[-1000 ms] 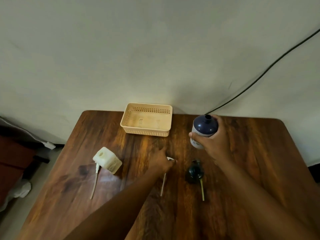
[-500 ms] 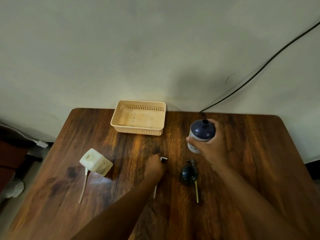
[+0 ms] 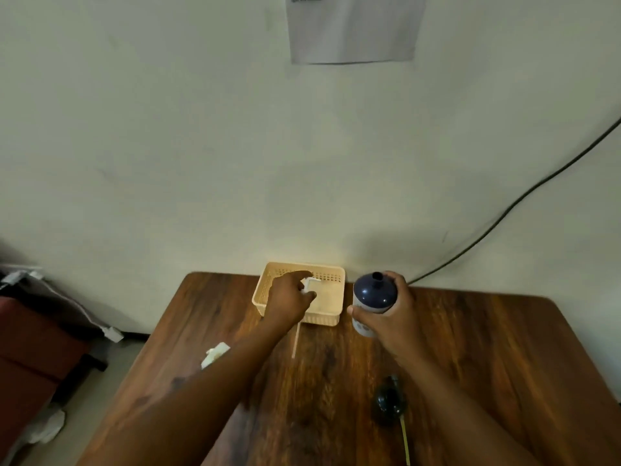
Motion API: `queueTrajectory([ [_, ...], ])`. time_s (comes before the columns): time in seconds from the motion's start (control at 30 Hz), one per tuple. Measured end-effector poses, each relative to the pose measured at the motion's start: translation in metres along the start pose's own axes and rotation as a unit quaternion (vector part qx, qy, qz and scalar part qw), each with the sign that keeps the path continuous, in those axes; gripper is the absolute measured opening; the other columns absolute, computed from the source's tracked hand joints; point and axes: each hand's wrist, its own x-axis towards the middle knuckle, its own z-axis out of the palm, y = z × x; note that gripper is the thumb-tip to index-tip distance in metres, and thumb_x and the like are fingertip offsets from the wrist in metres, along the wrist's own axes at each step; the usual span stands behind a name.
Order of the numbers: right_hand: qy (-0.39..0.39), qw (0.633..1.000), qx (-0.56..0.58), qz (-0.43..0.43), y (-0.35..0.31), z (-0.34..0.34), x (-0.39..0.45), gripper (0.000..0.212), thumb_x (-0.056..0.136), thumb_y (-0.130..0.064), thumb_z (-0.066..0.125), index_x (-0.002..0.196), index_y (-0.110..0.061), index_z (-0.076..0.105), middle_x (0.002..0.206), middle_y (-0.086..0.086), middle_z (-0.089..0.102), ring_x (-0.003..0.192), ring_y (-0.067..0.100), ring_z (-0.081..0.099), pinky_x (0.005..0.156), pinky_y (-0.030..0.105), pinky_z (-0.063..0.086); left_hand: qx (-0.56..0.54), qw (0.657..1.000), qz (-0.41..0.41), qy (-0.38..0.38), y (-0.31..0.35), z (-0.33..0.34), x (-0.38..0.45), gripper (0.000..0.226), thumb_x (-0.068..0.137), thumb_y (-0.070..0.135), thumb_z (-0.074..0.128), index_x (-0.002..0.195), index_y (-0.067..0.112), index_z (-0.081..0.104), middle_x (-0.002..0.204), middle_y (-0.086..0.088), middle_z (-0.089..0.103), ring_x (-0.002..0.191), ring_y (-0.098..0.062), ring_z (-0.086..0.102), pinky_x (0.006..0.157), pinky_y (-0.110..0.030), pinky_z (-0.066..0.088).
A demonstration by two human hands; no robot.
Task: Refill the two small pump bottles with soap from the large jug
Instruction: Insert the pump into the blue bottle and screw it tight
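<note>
Pump bottle: a dark-blue-topped bottle (image 3: 374,295) with a pale lower body stands upright and uncapped near the table's far edge, its narrow open neck pointing up, just right of the basket.
Right hand: the hand (image 3: 389,314) wraps the bottle from the right and near side, fingers curled round its body, thumb across the pale lower part; the forearm runs back toward the lower right corner.
Left hand: the hand (image 3: 290,302) is raised over the near wall of the basket, knuckles up and fingers bent, pinching a white pump head (image 3: 309,284); its thin dip tube (image 3: 296,339) hangs down and toward the camera over the wood. The forearm stretches diagonally from the lower left.
Basket: a cream perforated tray (image 3: 336,297) sits at the back of the table against the wall.
Dark pump head: a dark pump (image 3: 389,401) with a yellowish tube lies on the wood close to the right forearm, well apart from the bottle.
White bottle: a small white container (image 3: 215,354) shows partly beside the left forearm, mostly hidden.
Table: dark brown wood (image 3: 487,348) with rounded corners.
Wall: a black cable (image 3: 504,216) runs down to the table's back edge; a sheet of paper (image 3: 353,28) hangs above.
</note>
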Motion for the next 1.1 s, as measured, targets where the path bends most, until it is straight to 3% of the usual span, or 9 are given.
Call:
queueTrajectory([
  [0.13,-0.010,0.999,-0.010,-0.035,-0.039,0.011,0.004,0.086,0.056,-0.029,0.097,0.125,-0.036,0.045,0.119,-0.023,0.053,0.108,0.004,0.055,0.070,0.005,0.047,-0.017,0.995,0.081,0.054,0.045,-0.069,0.010,0.047,0.082,0.023,0.085,0.128,0.024,0.072,0.094,0.001,0.073,0.082,-0.011,0.068,0.082,-0.027,0.058],
  [0.3,-0.020,0.997,-0.043,-0.062,-0.091,0.027,0.010,0.085,0.059,-0.037,0.095,0.125,-0.037,0.042,0.117,-0.023,0.051,0.106,0.006,0.052,0.075,0.004,0.038,-0.044,0.980,0.156,0.117,0.105,-0.153,0.012,0.048,0.082,0.021,0.087,0.128,0.019,0.073,0.091,0.002,0.069,0.076,-0.005,0.063,0.071,-0.010,0.047],
  [0.47,-0.040,0.995,-0.038,-0.083,-0.125,0.043,0.012,0.079,0.062,-0.040,0.093,0.125,-0.034,0.045,0.117,-0.018,0.055,0.105,0.009,0.056,0.071,0.003,0.044,-0.078,0.961,0.206,0.166,0.158,-0.223,0.002,0.048,0.080,0.019,0.088,0.126,0.019,0.074,0.091,-0.004,0.072,0.076,-0.008,0.065,0.063,0.002,0.044],
  [0.53,-0.053,0.993,-0.041,-0.102,-0.134,0.049,0.012,0.074,0.065,-0.038,0.092,0.123,-0.033,0.047,0.115,-0.016,0.058,0.104,0.011,0.058,0.080,0.011,0.051,-0.096,0.951,0.231,0.182,0.176,-0.242,-0.005,0.049,0.079,0.020,0.089,0.126,0.020,0.074,0.092,-0.005,0.073,0.081,-0.014,0.068,0.066,0.001,0.046],
  [0.63,-0.053,0.990,-0.045,-0.122,-0.144,0.057,0.010,0.072,0.066,-0.036,0.091,0.122,-0.033,0.047,0.111,-0.020,0.058,0.100,0.010,0.061,0.090,0.021,0.052,-0.120,0.936,0.263,0.202,0.199,-0.260,-0.015,0.049,0.077,0.019,0.090,0.123,0.021,0.075,0.091,-0.007,0.074,0.081,-0.018,0.069,0.068,-0.001,0.046],
  [0.8,-0.058,0.990,-0.042,-0.120,-0.155,0.065,0.006,0.075,0.066,-0.040,0.091,0.124,-0.035,0.045,0.110,-0.026,0.054,0.096,0.006,0.059,0.085,0.011,0.045,-0.145,0.920,0.290,0.220,0.220,-0.267,-0.030,0.050,0.076,0.019,0.091,0.124,0.021,0.075,0.089,-0.003,0.073,0.083,-0.019,0.070,0.067,-0.001,0.046],
  [1.1,-0.052,0.991,-0.046,-0.116,-0.178,0.060,-0.003,0.074,0.068,-0.042,0.089,0.124,-0.035,0.042,0.111,-0.025,0.050,0.093,0.005,0.057,0.072,0.002,0.040,-0.179,0.911,0.297,0.225,0.227,-0.261,-0.045,0.050,0.076,0.020,0.091,0.124,0.020,0.075,0.084,0.004,0.071,0.083,-0.018,0.070,0.080,-0.013,0.056],
])
